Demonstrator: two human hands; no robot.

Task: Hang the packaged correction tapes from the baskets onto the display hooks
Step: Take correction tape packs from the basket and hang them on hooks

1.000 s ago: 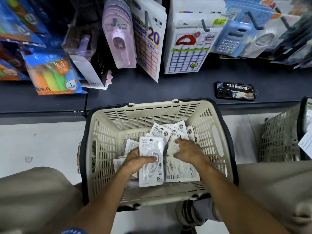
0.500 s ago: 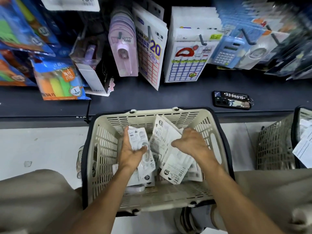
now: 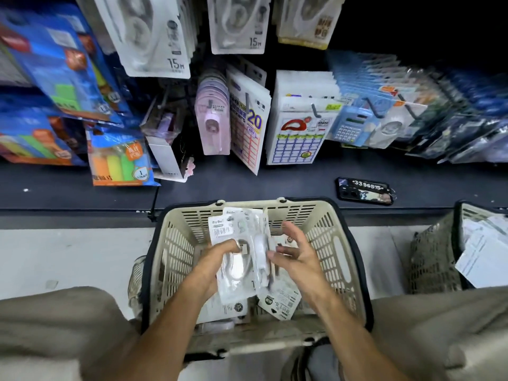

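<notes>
Behind everything stands a dark display wall (image 3: 412,28) full of hanging stationery: white correction tape packs marked 15M (image 3: 154,37) on the top hooks, and lower down blue and orange highlighter packs (image 3: 121,158), a sheet pack marked 20 (image 3: 248,125) and a blue calculator (image 3: 351,125). Under them runs a dark shelf (image 3: 247,185), and on it, to the right, lies a black phone (image 3: 364,191) with a number tag. On the pale floor (image 3: 68,257) stands a beige plastic basket (image 3: 338,243) with a dark rim; a second basket (image 3: 434,257) is at the right edge, with white papers in it. Over the first basket, the left hand (image 3: 217,265) grips a small stack of packaged correction tapes (image 3: 236,237), thumb on the front, the packs upright and lifted above the basket floor. The right hand (image 3: 299,257) is just beside the stack, fingers spread and loosely bent; it grips nothing, though I cannot tell if its fingertips touch the packs. More packs (image 3: 280,301) lie loose on the bottom of the basket.
</notes>
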